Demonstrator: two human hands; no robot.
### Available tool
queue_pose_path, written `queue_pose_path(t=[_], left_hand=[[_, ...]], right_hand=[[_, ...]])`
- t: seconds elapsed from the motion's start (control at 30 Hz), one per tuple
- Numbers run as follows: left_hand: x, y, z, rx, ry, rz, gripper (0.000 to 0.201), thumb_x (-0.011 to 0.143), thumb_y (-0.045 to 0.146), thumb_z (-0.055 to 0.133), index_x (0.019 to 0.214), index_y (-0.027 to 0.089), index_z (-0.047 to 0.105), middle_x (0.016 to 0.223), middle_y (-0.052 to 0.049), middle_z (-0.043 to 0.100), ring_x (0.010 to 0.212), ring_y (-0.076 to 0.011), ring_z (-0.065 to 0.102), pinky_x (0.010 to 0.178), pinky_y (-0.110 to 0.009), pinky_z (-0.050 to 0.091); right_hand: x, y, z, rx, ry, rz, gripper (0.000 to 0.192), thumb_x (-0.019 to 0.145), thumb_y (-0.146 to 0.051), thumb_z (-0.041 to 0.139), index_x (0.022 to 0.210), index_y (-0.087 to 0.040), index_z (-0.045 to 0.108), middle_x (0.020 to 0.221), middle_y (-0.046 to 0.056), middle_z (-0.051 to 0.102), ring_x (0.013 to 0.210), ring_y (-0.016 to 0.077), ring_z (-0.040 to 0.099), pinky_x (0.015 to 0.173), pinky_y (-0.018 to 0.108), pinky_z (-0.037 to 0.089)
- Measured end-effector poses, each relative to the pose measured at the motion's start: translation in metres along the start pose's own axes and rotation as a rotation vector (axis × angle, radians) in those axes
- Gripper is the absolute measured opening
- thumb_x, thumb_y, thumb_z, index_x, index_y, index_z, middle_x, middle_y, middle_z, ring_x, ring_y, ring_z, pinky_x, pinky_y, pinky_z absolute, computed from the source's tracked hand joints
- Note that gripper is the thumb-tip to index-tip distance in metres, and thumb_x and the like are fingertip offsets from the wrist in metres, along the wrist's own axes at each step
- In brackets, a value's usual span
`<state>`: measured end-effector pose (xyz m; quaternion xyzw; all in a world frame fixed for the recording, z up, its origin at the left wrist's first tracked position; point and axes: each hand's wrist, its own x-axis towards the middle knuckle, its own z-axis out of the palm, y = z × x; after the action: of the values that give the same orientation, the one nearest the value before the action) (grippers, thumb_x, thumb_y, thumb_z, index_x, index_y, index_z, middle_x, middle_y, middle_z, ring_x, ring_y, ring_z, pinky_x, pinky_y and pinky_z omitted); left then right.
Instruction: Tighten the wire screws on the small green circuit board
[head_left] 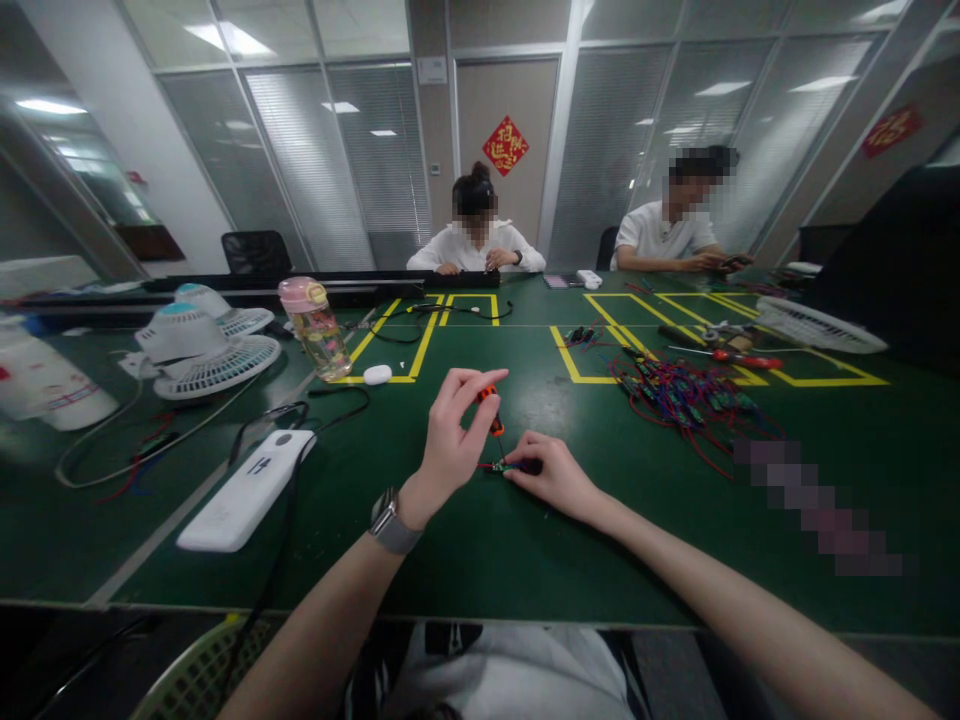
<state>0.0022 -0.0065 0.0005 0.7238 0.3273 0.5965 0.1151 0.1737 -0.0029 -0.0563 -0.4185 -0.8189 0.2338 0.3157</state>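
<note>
1. head view: the left hand [454, 430] grips a small orange-handled screwdriver [491, 408] upright, its tip down on a tiny circuit board [501, 466] lying on the smooth green counter [465, 560].
2. the right hand [551, 475] pins that board flat with closed fingertips, red wires trailing from it.
3. a clear plastic bottle [319, 328] with a pink lid holds pale liquid and floating bits.
4. a tangled heap of red and blue wired boards [686, 400] sprawls to the right; a flat white power bank [247, 490] and round white fans [202, 350] sit left.
</note>
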Motion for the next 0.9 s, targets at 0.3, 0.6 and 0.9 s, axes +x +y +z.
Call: queue_pose_path(t=[0.3,0.6,0.9], left_hand=[[-0.002,0.008,0.002,-0.075,0.028,0.005,0.018,0.086,0.023,0.064,0.103,0.020,0.068,0.094,-0.005,0.062,0.085,-0.0155,0.061,0.073,-0.027,0.054],[-0.001,0.005,-0.002,-0.150,-0.052,-0.025,0.026,0.095,0.022,0.046,0.115,0.020,0.063,0.112,-0.008,0.062,0.093,-0.0164,0.064,0.081,-0.030,0.055],[0.001,0.002,-0.004,-0.033,-0.043,0.045,0.024,0.094,0.019,0.050,0.114,0.021,0.064,0.106,-0.007,0.064,0.090,-0.0153,0.065,0.080,-0.030,0.056]], right_hand=[[0.002,0.003,0.000,-0.015,-0.008,-0.005,0.011,0.074,-0.013,0.070,0.082,-0.017,0.076,0.076,0.003,0.061,0.069,0.0158,0.058,0.064,0.027,0.045],[0.003,0.007,-0.004,-0.070,-0.043,-0.056,0.012,0.078,-0.020,0.069,0.089,-0.018,0.073,0.079,0.004,0.064,0.072,0.0171,0.060,0.068,0.029,0.049],[-0.054,-0.094,-0.057,0.042,0.244,-0.376,0.020,0.089,-0.026,0.058,0.107,-0.031,0.065,0.101,0.009,0.068,0.097,0.0258,0.062,0.079,0.040,0.053]])
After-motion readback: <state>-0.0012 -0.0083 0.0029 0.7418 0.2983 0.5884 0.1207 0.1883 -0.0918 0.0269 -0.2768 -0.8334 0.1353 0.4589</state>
